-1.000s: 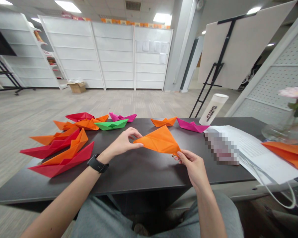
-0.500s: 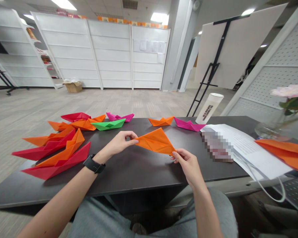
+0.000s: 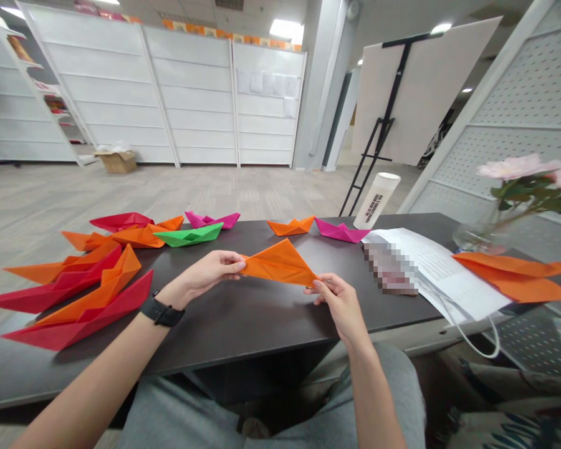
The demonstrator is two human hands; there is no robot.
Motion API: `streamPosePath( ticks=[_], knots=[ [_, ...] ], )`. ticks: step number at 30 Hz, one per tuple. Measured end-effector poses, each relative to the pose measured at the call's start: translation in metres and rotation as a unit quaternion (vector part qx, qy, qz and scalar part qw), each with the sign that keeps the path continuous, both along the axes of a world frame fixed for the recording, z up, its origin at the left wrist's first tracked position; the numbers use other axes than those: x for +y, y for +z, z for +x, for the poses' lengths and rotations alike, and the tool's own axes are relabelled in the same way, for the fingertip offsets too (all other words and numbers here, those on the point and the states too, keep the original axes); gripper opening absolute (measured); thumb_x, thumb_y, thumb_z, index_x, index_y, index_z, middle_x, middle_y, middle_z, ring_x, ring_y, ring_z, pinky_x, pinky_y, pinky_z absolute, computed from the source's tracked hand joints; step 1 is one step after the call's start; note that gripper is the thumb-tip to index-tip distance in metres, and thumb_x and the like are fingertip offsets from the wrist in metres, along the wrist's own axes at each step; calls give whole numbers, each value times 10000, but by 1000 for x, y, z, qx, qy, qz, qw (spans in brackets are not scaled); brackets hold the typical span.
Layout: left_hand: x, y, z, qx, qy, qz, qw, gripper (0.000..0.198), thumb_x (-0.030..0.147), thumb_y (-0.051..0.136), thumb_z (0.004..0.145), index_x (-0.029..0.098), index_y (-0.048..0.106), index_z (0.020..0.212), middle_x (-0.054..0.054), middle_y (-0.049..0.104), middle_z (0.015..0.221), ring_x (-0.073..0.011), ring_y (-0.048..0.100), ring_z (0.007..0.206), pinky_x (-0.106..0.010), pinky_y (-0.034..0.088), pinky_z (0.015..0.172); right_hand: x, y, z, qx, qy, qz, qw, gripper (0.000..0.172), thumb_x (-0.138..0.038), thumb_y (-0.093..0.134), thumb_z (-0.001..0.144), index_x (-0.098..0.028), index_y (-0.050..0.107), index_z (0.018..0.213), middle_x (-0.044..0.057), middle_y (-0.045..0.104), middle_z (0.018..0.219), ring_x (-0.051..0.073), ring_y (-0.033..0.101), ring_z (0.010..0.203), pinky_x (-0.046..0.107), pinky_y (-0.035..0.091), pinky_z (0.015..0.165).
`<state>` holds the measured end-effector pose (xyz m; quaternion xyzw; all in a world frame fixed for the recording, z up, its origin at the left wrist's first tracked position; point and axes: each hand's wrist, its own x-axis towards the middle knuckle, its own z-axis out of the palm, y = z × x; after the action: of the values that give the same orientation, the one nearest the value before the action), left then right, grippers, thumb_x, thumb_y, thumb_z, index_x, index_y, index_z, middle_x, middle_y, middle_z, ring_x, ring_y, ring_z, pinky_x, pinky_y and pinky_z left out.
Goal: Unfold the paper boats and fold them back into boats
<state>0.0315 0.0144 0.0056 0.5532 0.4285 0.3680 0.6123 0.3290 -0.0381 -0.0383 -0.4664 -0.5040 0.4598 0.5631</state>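
Observation:
A folded piece of orange paper point(image 3: 281, 263), peaked at the top like a triangle, is held above the dark table point(image 3: 234, 324). My left hand point(image 3: 215, 269) pinches its left corner between thumb and fingers. At the lower right corner, my right hand point(image 3: 335, 299) grips the paper the same way. Beyond it sit a small orange paper boat point(image 3: 290, 226) and a magenta paper boat point(image 3: 341, 231). To the left, a green paper boat point(image 3: 189, 235) stands in front of another magenta boat point(image 3: 211, 220).
Several red and orange paper boats point(image 3: 84, 324) crowd the table's left end. On the right lie a blurred-out object point(image 3: 389, 269), printed sheets point(image 3: 430, 262), a white cable point(image 3: 477, 350) and orange paper point(image 3: 514, 277). A white cylinder point(image 3: 376, 201) and a flower vase point(image 3: 481, 234) stand behind.
The whole view has shifted, so everything appears farther left and more of the flowers shows at right. Both hands keep their hold on the orange paper, its shape nearly the same.

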Motion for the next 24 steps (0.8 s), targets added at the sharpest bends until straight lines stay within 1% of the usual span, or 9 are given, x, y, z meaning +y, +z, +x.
streamPosePath(
  ticks=[3, 5, 8, 11, 14, 16, 20, 22, 24],
  knots=[
    [0, 1, 0, -9, 4, -21, 1000, 298, 377, 878, 628, 147, 758, 774, -35, 691, 846, -111, 590, 721, -246, 497, 692, 0, 0, 1, 2, -1, 8, 1000, 306, -480, 732, 792, -189, 655, 849, 69, 732, 834, 250, 733, 803, 246, 492, 532],
    [-1, 1, 0, -4, -13, -26, 1000, 275, 355, 872, 641, 146, 771, 789, -40, 690, 859, -112, 581, 730, -243, 498, 688, 1, -1, 1, 5, -1, 7, 1000, 281, -464, 726, 804, -196, 661, 858, 64, 735, 855, 246, 731, 824, 241, 491, 534],
    [-1, 1, 2, -5, -28, -18, 999, 262, 327, 873, 640, 135, 776, 790, -50, 688, 838, -121, 572, 719, -248, 498, 665, 2, -2, 1, 17, -6, -5, 1000, 291, -469, 737, 793, -199, 651, 861, 51, 733, 823, 233, 733, 763, 242, 482, 526],
    [0, -1, 4, -19, -3, 3, 1000, 281, 349, 870, 644, 129, 756, 778, -45, 676, 823, -113, 566, 704, -230, 487, 630, 2, -2, 1, 10, -7, -17, 1000, 313, -478, 745, 782, -190, 651, 859, 50, 729, 776, 226, 730, 717, 242, 465, 520],
    [1, 0, 5, -36, 18, 14, 999, 326, 377, 861, 654, 145, 716, 829, -26, 669, 840, -96, 564, 683, -214, 479, 605, 2, 0, 0, -4, -6, -21, 1000, 335, -492, 750, 771, -181, 648, 842, 55, 729, 738, 224, 728, 701, 236, 442, 508],
    [1, 1, 6, -47, 23, 22, 998, 374, 357, 866, 651, 154, 677, 901, -22, 677, 842, -97, 576, 675, -213, 475, 589, 2, 0, 0, -4, -5, -25, 1000, 357, -505, 759, 757, -183, 629, 836, 50, 729, 714, 220, 727, 679, 230, 425, 495],
    [0, 3, 5, -58, 35, 36, 997, 519, 299, 859, 671, 180, 564, 1080, -7, 696, 804, -105, 610, 660, -220, 482, 593, 2, 0, 0, 1, -8, -31, 999, 428, -505, 771, 747, -196, 593, 983, 35, 734, 688, 222, 731, 658, 220, 408, 482],
    [0, 3, 5, -59, 43, 33, 997, 527, 285, 862, 666, 183, 528, 1061, -6, 706, 799, -107, 623, 655, -223, 488, 601, 2, 0, 1, 1, -7, -32, 999, 439, -500, 771, 750, -193, 589, 1004, 40, 738, 703, 225, 736, 669, 217, 405, 480],
    [1, 3, 5, -61, 49, 29, 996, 522, 273, 875, 643, 181, 510, 1006, -14, 717, 802, -107, 632, 649, -219, 490, 597, 2, 0, 1, -1, -4, -33, 999, 415, -506, 771, 747, -185, 601, 948, 53, 745, 735, 223, 739, 672, 213, 400, 474]
  ],
)
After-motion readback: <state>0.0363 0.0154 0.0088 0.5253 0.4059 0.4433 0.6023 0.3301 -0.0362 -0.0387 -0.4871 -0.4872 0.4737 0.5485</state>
